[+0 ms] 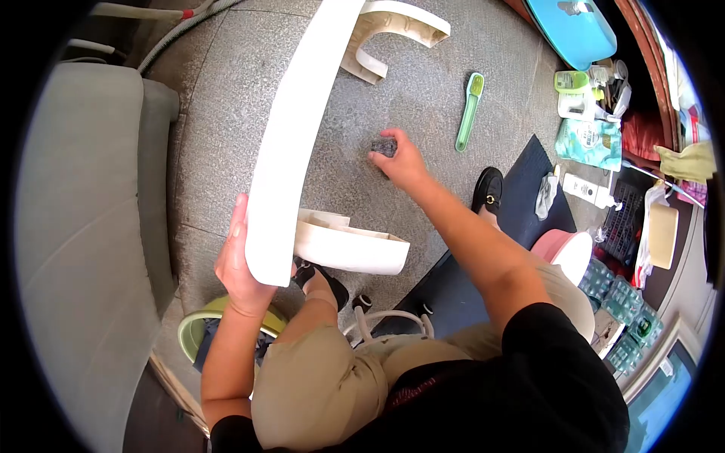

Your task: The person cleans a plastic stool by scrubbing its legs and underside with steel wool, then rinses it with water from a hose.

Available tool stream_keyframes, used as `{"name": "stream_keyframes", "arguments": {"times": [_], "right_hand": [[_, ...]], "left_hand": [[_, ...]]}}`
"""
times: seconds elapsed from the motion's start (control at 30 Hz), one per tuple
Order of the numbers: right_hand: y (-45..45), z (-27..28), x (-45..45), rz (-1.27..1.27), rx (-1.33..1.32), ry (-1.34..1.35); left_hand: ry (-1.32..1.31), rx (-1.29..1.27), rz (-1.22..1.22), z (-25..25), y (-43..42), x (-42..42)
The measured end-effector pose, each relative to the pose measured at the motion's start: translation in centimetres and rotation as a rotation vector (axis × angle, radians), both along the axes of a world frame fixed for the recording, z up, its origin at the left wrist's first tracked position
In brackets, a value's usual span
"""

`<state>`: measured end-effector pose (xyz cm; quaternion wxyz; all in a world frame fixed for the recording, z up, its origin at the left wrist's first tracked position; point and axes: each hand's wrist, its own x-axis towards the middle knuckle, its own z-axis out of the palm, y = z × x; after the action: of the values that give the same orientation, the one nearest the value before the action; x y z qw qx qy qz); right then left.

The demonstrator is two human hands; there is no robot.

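Note:
A long white plastic piece [291, 143] with curved legs stands tilted in front of me. My left hand [245, 260] grips its lower left end, fingers behind the edge. One curved leg [351, 248] juts right near that hand; the other [400, 24] is at the top, its hollow inside yellowed. My right hand [402, 158] pinches a small dark grey scouring pad [384, 147] between thumb and fingers, apart from the white piece. Right of it, a green-handled brush [470, 113] lies on the floor.
A grey sofa [83, 226] fills the left side. A green basin [192, 325] with dark cloth sits beside my left arm. Bottles and a pouch [589, 143], a pink stool [563, 249], a dark mat [521, 196] and a blue basin [574, 30] are on the right.

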<state>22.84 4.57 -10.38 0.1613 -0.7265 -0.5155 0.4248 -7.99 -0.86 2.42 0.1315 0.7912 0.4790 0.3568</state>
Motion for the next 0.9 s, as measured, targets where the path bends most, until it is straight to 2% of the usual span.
{"name": "stream_keyframes", "arguments": {"times": [0.07, 0.13, 0.27, 0.33, 0.4, 0.47, 0.53, 0.6, 0.67, 0.7, 0.8, 0.83, 0.87, 0.9], "right_hand": [[0.1, -0.3, -0.6, -0.054, 0.074, 0.017], [0.4, 0.1, -1.4, -0.041, 0.020, -0.033], [0.3, 0.3, -2.5, -0.042, -0.026, 0.053], [-0.3, -2.9, -2.5, -0.053, 0.276, -0.090], [-0.7, -3.5, -2.2, 0.028, 0.237, -0.171], [-1.5, -4.1, -1.8, 0.108, 0.190, -0.260], [-2.3, -5.1, -1.4, 0.261, 0.263, -0.319], [-2.3, -4.2, -1.2, 0.257, 0.241, -0.314], [-2.2, -3.7, -0.9, 0.249, 0.225, -0.312], [-2.3, -3.7, -0.5, 0.206, 0.234, -0.310], [-2.9, -2.9, 0.9, 0.103, 0.205, -0.294], [-2.9, -2.3, 0.7, 0.058, 0.169, -0.258], [-3.4, -3.0, 1.4, 0.039, 0.241, -0.258], [-3.3, -2.0, 1.8, 0.101, 0.240, -0.291]], "left_hand": [[-0.007, 0.145, 0.091, 3.4, 3.2, 0.1], [-0.050, 0.100, 0.156, 5.9, 4.6, -0.8], [0.023, 0.033, 0.242, 8.7, 5.7, -1.6], [0.014, 0.085, 0.215, 7.7, 5.5, -1.9], [-0.007, 0.161, 0.155, 5.1, 4.9, -2.2], [-0.037, 0.073, 0.106, 2.3, 3.1, -2.9], [-0.040, 0.016, 0.165, -1.1, 1.9, -3.1], [-0.043, 0.034, 0.162, -2.6, 2.1, -2.8], [-0.042, -0.197, 0.297, -4.5, 2.2, -2.9], [-0.085, -0.219, 0.379, -5.3, 2.1, -2.6], [-0.136, -0.191, 0.402, -6.5, 3.2, -3.6], [-0.131, -0.257, 0.394, -5.7, 3.2, -3.8], [-0.141, -0.331, 0.380, -5.2, 3.5, -3.9], [-0.050, -0.443, 0.378, -3.9, 3.4, -4.4]]}}
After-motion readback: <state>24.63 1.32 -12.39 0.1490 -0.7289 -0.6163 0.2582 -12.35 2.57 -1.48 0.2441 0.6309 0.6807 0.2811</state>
